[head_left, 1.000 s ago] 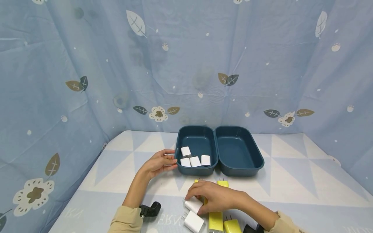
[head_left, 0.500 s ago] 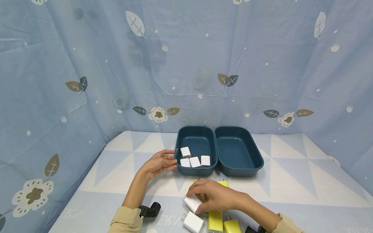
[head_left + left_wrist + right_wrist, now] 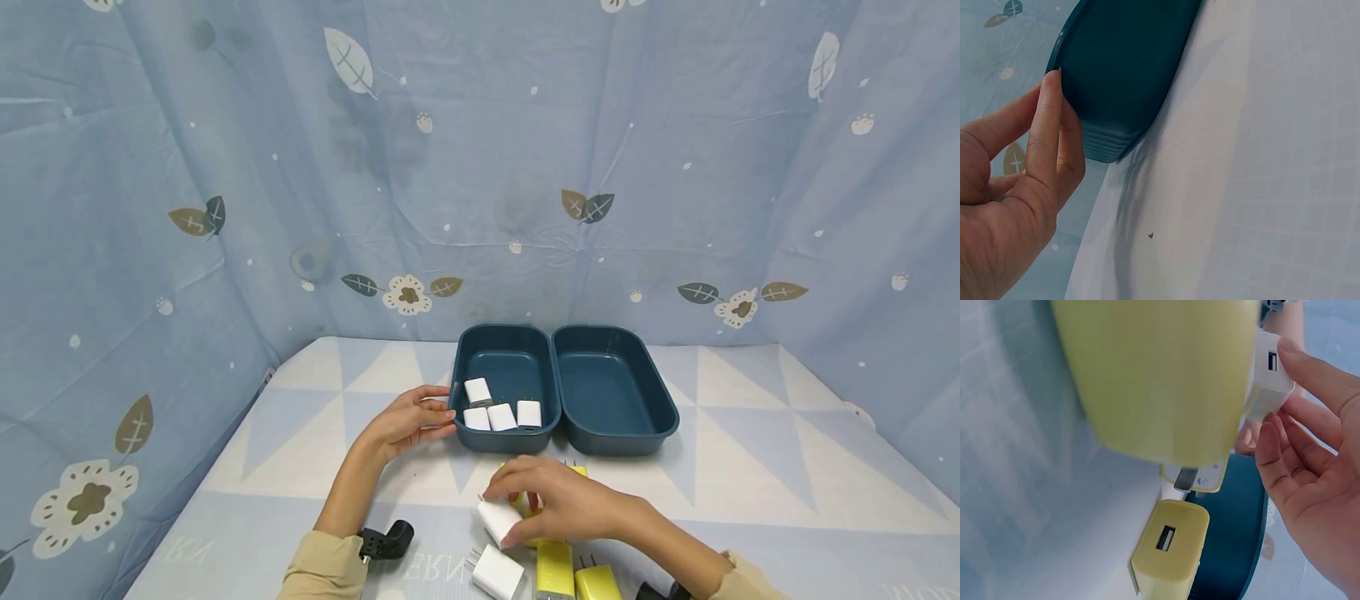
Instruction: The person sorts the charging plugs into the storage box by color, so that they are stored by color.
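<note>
My left hand [image 3: 408, 425] holds the left side of a dark blue bin [image 3: 504, 360], fingertips at its rim [image 3: 1055, 53]. Several white charger plugs [image 3: 477, 390] lie at the bin's near end. In front of the bins, my right hand [image 3: 566, 502] pinches a white USB charger plug [image 3: 498, 522] between thumb and fingers; its USB port shows in the right wrist view. Another white charger plug [image 3: 497, 572] lies just below it, prongs pointing left. Yellow charger plugs [image 3: 555, 569] lie beneath and beside the right hand, some partly hidden by it.
A second dark blue bin [image 3: 609, 379] stands against the first one's right side, with nothing visible in it. One yellow plug [image 3: 1169, 540] and a large near one [image 3: 1160, 381] fill much of the right wrist view. A patterned curtain [image 3: 480, 167] hangs behind the table.
My right hand has risen slightly with the white charger plug, which now tilts more upright. The left hand stays at the bin.
</note>
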Tool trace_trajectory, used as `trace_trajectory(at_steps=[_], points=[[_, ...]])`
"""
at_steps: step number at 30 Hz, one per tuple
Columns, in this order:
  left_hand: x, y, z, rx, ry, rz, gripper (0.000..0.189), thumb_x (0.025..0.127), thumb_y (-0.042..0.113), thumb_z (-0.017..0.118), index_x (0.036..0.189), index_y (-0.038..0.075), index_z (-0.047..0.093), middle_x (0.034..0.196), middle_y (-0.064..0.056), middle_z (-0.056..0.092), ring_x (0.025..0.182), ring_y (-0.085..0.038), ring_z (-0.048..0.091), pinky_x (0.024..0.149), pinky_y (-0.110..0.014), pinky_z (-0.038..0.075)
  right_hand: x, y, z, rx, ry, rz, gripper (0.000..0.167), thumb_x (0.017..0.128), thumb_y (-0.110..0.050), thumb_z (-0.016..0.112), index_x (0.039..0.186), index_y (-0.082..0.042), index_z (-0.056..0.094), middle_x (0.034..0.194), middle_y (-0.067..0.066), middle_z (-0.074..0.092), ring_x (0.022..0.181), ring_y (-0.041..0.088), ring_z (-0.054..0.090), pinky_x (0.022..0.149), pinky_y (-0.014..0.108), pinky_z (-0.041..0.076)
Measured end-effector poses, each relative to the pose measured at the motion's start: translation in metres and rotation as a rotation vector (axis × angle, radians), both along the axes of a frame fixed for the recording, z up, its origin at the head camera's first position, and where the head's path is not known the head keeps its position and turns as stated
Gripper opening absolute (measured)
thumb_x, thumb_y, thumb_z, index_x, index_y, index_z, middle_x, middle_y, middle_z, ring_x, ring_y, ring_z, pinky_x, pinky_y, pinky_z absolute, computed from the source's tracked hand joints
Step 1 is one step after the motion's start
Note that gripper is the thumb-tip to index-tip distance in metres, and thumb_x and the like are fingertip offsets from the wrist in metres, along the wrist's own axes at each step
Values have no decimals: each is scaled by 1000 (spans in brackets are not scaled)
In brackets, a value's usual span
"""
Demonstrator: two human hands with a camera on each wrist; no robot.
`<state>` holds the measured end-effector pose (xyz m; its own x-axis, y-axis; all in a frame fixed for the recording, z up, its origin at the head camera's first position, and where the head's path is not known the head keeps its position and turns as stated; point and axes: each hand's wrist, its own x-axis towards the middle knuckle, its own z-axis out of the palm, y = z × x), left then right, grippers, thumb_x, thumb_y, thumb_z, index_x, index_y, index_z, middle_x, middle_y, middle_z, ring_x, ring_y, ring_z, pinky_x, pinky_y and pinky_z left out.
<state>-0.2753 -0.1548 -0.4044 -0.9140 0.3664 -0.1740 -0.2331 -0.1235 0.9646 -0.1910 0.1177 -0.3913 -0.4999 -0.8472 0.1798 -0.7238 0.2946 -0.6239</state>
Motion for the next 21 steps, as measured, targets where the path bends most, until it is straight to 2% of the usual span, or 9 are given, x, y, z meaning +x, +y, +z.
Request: trace_trajectory(at_steps=[6,13,17,21], points=[[0,0,0,3,0,-1,54,94,-11,57,142,-10,32,99,-11,54,85,-18,65,85,-33,59,2,6,1,-67,22,-26,44,84,-33,80,122,-15,68,118,-8,62,85,7,57,63,16,54],[1,1,0,1,0,-6,54,94,-10,56,142,-11,32,98,-11,53,85,-18,65,85,-33,60,1,11,5,-123,-15,-93,43,84,-35,79,122,-19,68,117,-10,62,84,6,57,62,21,56],[1,0,1,-4,-2,-2,53,95,-10,56,142,-10,32,99,-11,54,85,-18,66,85,-33,59,-1,14,6,-166,15,-119,42,85,-36,77,121,-18,69,116,-7,63,86,8,58,63,22,57],[1,0,0,-4,-1,-2,53,94,-10,56,142,-10,32,99,-11,54,86,-18,66,86,-33,59,-4,14,5,-211,52,-182,43,85,-35,77,122,-14,69,118,-5,63,89,10,58,66,23,57]])
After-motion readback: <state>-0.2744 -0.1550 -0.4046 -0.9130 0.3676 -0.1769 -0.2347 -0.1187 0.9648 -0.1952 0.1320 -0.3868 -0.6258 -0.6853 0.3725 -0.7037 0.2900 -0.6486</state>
